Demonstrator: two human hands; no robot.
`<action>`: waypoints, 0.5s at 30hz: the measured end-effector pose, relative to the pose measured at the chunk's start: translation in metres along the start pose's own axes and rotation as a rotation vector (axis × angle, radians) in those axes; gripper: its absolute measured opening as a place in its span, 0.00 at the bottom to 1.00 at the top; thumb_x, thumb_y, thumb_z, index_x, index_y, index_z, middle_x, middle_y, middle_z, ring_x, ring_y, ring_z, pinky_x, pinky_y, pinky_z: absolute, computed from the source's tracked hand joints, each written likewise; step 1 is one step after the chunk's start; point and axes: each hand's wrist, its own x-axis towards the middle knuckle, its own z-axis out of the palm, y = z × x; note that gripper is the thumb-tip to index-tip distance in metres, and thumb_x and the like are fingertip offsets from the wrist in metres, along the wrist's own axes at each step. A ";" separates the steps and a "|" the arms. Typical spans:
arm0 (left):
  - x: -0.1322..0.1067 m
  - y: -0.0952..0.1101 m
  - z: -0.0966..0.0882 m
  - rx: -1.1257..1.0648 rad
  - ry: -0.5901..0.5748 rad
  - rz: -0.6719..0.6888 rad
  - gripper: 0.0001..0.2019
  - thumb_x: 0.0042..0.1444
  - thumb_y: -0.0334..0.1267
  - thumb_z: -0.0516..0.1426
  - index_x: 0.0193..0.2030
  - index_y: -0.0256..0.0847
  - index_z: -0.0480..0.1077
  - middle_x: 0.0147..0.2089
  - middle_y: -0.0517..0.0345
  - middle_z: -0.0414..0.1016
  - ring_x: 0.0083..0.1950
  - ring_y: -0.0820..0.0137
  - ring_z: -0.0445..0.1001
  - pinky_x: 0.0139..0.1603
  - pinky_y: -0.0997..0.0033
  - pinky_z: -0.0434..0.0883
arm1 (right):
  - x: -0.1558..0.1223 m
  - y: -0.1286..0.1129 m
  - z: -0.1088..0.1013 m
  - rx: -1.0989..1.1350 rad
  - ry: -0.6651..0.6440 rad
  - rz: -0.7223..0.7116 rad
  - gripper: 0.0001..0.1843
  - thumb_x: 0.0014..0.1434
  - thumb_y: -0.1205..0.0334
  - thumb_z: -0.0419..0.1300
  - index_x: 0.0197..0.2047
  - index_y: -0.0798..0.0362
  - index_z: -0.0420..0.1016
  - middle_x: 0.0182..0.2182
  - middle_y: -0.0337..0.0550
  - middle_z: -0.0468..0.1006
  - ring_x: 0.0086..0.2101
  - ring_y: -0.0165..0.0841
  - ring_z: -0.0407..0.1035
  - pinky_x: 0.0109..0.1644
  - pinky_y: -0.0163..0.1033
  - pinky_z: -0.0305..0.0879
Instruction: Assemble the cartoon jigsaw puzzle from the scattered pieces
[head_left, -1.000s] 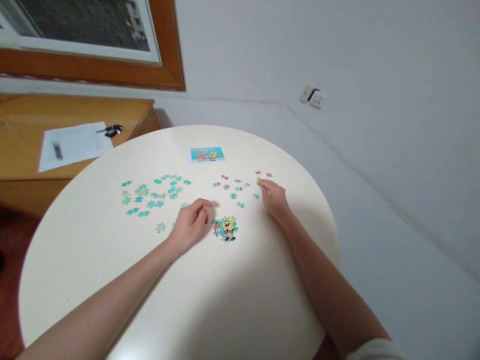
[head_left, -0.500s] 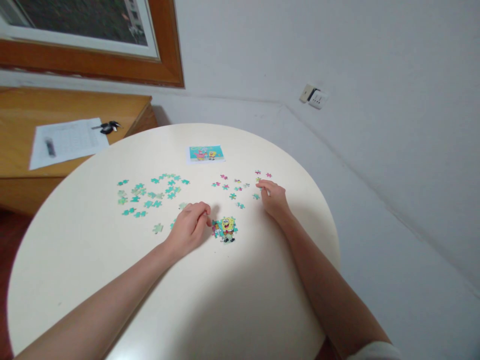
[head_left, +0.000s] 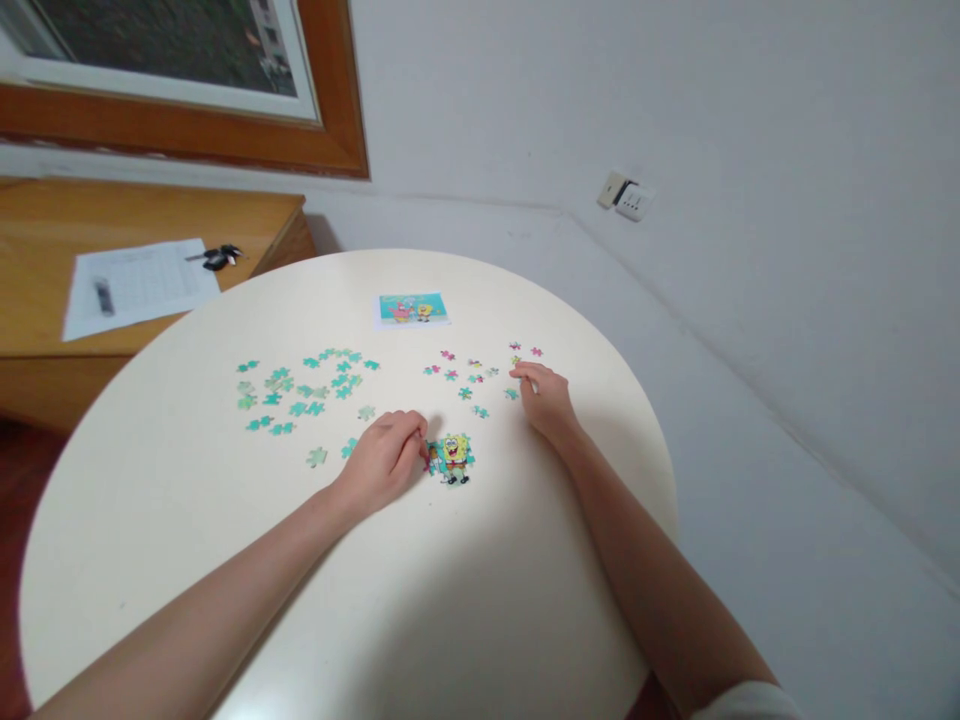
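Note:
A small joined block of jigsaw puzzle (head_left: 455, 460) with a yellow cartoon character lies flat on the round table (head_left: 360, 620). My left hand (head_left: 386, 455) rests at its left edge, fingers curled and pinched; whatever is between the fingertips is too small to make out. Farther right, my right hand (head_left: 546, 398) hovers low over the loose pieces. Its index finger stretches out apart from the thumb, with a yellow-green puzzle piece (head_left: 515, 360) just beyond the fingertip. A teal puzzle piece (head_left: 511, 393) lies close to its left side.
Several teal loose pieces (head_left: 298, 408) spread over the table's left half. Mixed pink and teal pieces (head_left: 465, 393) lie between the hands. A picture card (head_left: 412, 310) sits at the back. Beyond the left rim, a wooden cabinet holds a paper sheet (head_left: 142, 290) and keys (head_left: 219, 258).
My left hand has shifted very slightly right and down along the joined puzzle's left edge. My right hand stays almost where it was, and the view has moved a little.

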 end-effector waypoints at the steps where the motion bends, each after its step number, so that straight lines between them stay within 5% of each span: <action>1: 0.000 0.000 0.000 0.001 0.007 -0.003 0.09 0.58 0.33 0.43 0.30 0.45 0.59 0.26 0.58 0.76 0.32 0.66 0.71 0.41 0.66 0.65 | 0.000 0.001 0.001 0.010 0.009 -0.002 0.19 0.53 0.72 0.48 0.36 0.52 0.79 0.45 0.43 0.80 0.49 0.34 0.72 0.60 0.43 0.63; 15: 0.001 -0.001 0.002 0.024 0.018 0.042 0.09 0.58 0.32 0.42 0.30 0.44 0.58 0.26 0.58 0.76 0.31 0.66 0.71 0.38 0.66 0.66 | 0.000 0.011 0.010 0.072 0.098 -0.067 0.17 0.52 0.72 0.49 0.34 0.51 0.79 0.41 0.44 0.82 0.46 0.35 0.74 0.57 0.46 0.66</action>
